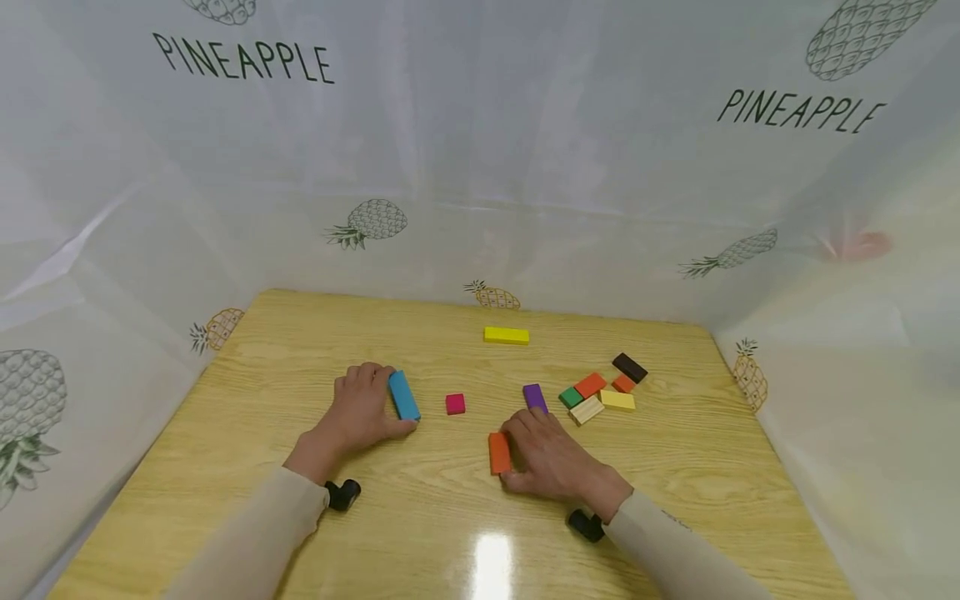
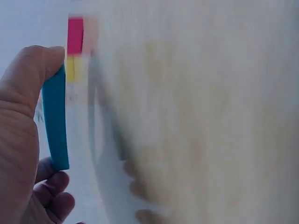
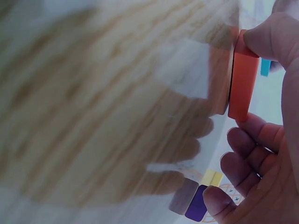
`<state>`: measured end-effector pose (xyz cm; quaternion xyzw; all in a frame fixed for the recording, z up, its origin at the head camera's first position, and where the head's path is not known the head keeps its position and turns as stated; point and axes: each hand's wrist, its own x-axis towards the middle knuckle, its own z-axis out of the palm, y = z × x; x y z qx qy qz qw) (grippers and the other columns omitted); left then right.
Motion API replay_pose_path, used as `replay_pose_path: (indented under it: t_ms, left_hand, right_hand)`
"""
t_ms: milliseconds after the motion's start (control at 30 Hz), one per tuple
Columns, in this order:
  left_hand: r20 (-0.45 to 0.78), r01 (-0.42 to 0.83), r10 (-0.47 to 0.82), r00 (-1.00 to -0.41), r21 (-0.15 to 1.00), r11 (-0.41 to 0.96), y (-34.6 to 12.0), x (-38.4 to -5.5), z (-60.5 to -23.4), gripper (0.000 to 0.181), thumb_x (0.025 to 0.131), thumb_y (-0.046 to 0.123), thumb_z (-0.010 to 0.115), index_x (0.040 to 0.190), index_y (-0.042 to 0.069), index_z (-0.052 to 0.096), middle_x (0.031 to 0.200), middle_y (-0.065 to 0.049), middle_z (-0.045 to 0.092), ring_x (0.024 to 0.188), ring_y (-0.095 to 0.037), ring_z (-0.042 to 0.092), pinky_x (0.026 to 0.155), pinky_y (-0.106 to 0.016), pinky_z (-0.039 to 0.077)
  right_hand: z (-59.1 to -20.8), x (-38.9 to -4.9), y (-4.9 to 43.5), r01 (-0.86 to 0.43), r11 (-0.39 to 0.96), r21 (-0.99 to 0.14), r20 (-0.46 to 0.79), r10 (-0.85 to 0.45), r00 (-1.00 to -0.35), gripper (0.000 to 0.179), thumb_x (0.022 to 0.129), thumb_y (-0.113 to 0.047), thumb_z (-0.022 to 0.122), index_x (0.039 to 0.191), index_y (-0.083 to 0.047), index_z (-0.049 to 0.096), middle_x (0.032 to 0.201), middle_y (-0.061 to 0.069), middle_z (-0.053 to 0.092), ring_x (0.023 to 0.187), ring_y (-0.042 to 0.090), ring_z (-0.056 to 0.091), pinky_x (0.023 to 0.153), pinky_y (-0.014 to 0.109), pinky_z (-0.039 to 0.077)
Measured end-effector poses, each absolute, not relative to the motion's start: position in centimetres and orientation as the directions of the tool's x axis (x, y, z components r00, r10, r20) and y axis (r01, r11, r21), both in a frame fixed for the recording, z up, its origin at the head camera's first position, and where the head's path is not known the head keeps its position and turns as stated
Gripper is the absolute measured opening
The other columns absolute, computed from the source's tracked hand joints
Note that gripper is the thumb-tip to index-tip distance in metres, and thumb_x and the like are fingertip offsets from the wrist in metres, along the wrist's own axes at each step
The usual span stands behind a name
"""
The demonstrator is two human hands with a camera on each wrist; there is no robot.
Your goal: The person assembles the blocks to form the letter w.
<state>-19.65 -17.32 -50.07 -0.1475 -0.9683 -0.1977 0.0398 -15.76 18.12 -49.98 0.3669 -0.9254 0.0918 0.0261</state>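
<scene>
On the left of the wooden table, my left hand (image 1: 363, 408) pinches a blue block (image 1: 405, 396) by its two ends, thumb at the near end and a finger at the far end. The left wrist view shows the same blue block (image 2: 56, 119) between thumb and fingertip. My right hand (image 1: 551, 454) holds an orange block (image 1: 498, 454) likewise by its ends. In the right wrist view, the orange block (image 3: 244, 77) meets its reflection on the glossy tabletop. Between the hands lies a small crimson cube (image 1: 455, 404). A purple block (image 1: 535, 397) lies just beyond the right fingers, partly hidden.
A yellow block (image 1: 506, 336) lies toward the table's back edge. At the right is a cluster: green (image 1: 572, 397), red-orange (image 1: 590, 385), small orange (image 1: 623, 383), dark brown (image 1: 630, 367), pale yellow (image 1: 617, 401) and ridged light-wood (image 1: 587, 410) blocks. A pineapple-print sheet (image 1: 450, 150) surrounds the table.
</scene>
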Motion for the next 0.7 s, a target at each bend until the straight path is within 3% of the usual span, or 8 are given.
replay_pose_path:
  t_ms: [367,700]
  left_hand:
    - [0.065,0.379,0.382,-0.922,0.351,0.856,-14.1,-14.9,-50.4,0.098,0.078,0.067,0.083,0.143,-0.001,0.055,0.135,-0.018,0.055,0.123,-0.039,0.047,0.101,-0.058,0.040]
    - [0.073,0.366,0.365,-0.928,0.361,0.858,-13.6,-14.2,-51.4,0.100,0.077,0.068,0.084,0.145,0.003,0.053,0.135,-0.015,0.054,0.122,-0.035,0.048,0.103,-0.055,0.040]
  right_hand:
    - [-49.9,-15.8,18.0,-0.696,0.703,-0.143,0.139,-0.682,-0.718,0.054,0.086,-0.045,0.075,0.126,-0.011,0.063,0.120,0.001,0.060,0.106,0.018,0.049,0.097,0.040,0.050]
    - [-50.0,-15.7,18.2,-0.683,0.712,-0.166,0.118,-0.673,-0.730,0.055,0.087,-0.047,0.075,0.127,-0.011,0.062,0.122,0.002,0.060,0.107,0.019,0.048,0.098,0.041,0.050]
